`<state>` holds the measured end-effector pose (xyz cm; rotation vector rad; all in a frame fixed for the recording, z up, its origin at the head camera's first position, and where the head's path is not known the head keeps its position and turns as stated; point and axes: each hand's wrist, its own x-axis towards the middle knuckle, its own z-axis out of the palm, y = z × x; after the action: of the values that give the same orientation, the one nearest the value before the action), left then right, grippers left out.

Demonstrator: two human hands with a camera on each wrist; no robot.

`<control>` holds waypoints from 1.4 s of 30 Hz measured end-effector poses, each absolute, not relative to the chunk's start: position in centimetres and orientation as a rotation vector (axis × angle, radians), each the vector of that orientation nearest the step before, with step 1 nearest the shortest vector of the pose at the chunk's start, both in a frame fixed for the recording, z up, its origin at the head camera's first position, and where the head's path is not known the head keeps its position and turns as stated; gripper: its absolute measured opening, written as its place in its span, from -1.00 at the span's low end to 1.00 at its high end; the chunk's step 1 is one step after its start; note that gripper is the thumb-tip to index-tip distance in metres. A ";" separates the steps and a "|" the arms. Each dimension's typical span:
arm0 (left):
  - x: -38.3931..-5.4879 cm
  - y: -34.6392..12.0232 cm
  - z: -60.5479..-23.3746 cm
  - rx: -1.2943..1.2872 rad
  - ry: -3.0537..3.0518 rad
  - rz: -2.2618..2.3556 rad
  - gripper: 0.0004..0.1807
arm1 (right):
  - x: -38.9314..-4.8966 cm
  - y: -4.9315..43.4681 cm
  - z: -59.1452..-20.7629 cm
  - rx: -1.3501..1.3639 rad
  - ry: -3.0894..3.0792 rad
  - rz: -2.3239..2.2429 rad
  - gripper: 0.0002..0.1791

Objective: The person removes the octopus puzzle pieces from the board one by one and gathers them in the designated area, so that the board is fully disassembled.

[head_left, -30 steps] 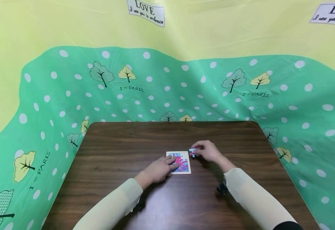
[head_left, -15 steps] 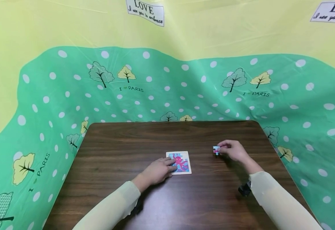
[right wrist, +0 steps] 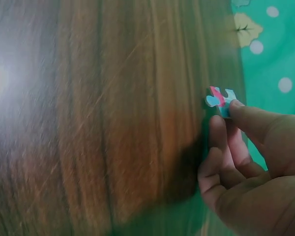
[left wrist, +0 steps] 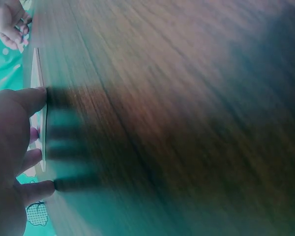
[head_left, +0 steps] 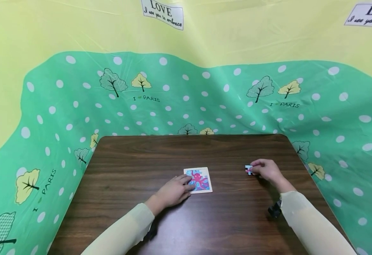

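Observation:
A small square jigsaw puzzle (head_left: 201,180) with a pink octopus picture and a pale frame lies flat at the middle of the table. On its left side rest the spread fingers of my left hand (head_left: 172,192); the left wrist view shows the frame (left wrist: 43,118) edge-on beneath them. To the right, my right hand (head_left: 268,170) pinches a jigsaw piece (head_left: 248,169) between thumb and fingers. In the right wrist view that piece (right wrist: 220,98) is light blue with a pink stripe and sits just above the tabletop. The puzzle shows a gap at its upper right.
The dark wood-grain table (head_left: 134,152) has a back edge that meets a green and yellow printed curtain (head_left: 205,92). A small black device (head_left: 274,209) is strapped under the right wrist.
My right hand has moved right, away from the puzzle, carrying the jigsaw piece, whose angle has turned. My left hand has shifted slightly left on the puzzle.

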<state>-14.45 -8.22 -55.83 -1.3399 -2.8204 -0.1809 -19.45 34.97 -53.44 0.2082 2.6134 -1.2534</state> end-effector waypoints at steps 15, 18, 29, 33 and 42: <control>-14.3 -8.6 -55.9 -1.355 -2.825 -0.179 -0.63 | -19.6 36.1 -54.1 0.147 2.848 -0.926 -0.70; -14.4 -8.6 -55.8 -1.362 -2.839 -0.186 -0.63 | -19.6 36.5 -54.0 0.120 2.859 -0.895 -0.73; -15.0 -8.7 -55.3 -1.412 -2.831 -0.194 -0.64 | -19.6 36.4 -53.8 0.074 2.874 -0.833 -0.78; -15.1 -8.7 -55.3 -1.408 -2.859 -0.185 -0.64 | -19.7 36.5 -54.1 0.086 2.851 -0.836 -0.78; -15.3 -8.8 -55.7 -1.381 -2.887 -0.184 -0.61 | -19.6 36.3 -54.0 0.110 2.840 -0.845 -0.79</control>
<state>-15.29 -8.83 -55.65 -1.3810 -2.8875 -0.1838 -19.59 36.27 -54.01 0.1096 2.8399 -0.8451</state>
